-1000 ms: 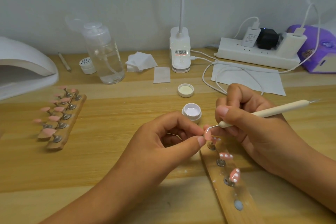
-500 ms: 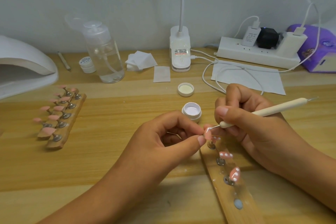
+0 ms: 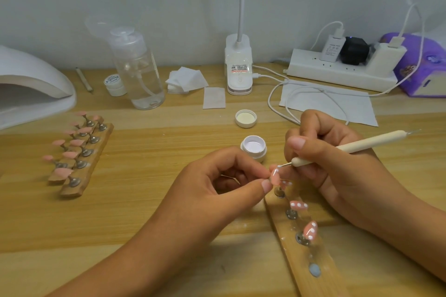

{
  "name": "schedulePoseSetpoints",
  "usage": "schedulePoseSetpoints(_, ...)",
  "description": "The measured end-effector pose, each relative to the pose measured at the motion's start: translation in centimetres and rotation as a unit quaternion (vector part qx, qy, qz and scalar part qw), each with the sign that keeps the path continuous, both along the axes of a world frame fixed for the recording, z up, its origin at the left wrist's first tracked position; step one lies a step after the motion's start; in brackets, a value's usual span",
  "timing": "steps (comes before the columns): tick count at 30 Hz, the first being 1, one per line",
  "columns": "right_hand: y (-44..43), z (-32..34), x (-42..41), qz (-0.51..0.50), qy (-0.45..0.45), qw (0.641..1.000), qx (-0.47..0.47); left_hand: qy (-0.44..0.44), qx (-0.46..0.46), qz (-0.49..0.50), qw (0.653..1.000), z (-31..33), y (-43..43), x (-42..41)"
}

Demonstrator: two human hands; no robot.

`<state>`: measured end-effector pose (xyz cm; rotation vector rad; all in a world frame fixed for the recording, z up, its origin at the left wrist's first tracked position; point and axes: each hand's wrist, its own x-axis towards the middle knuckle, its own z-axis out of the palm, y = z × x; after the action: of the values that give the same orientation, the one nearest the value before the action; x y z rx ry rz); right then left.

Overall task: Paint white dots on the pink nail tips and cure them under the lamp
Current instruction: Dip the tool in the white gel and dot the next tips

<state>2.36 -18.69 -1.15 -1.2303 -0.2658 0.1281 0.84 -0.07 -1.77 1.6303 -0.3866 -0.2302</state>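
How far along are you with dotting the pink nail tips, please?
Done: three dotted tips stand on the near wooden strip.
In hand: the left hand pinches a fourth tip while the right hand holds the dotting tool to its upper edge.
Left: the plain pink tips on the left strips show no dots, and no tips are seen under the curing lamp.
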Motion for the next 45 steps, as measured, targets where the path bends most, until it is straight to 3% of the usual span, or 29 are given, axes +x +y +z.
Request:
schedulePoseSetpoints(5,0.2,0.6,-0.1,0.002,-0.001,1.0,-0.003,-0.003,0.011,0.004,1.0,0.1,-0.1,-0.2)
schedulePoseSetpoints(13,-1.8,4.7,2.4,-0.024,-0.129,0.985,-0.112,0.027,-0.021,0.005,0.999,0.4,0.0,-0.2)
schedulePoseSetpoints(20,0.3,0.8,3.8,-0.178,-0.147,0.954,-0.194,0.036,-0.049,0.011,0.998,0.5,0.1,0.0)
schedulePoseSetpoints(31,1.1,-0.3,3.5,-0.098,-0.214,0.91,-0.341,0.031,-0.039,-0.001,0.999,0.3,0.1,0.0)
schedulePoseSetpoints(45,1.1,-0.5,3.5,-0.1,-0.228,0.901,-0.355,0.025,-0.032,-0.015,0.999,0.1,0.1,0.1)
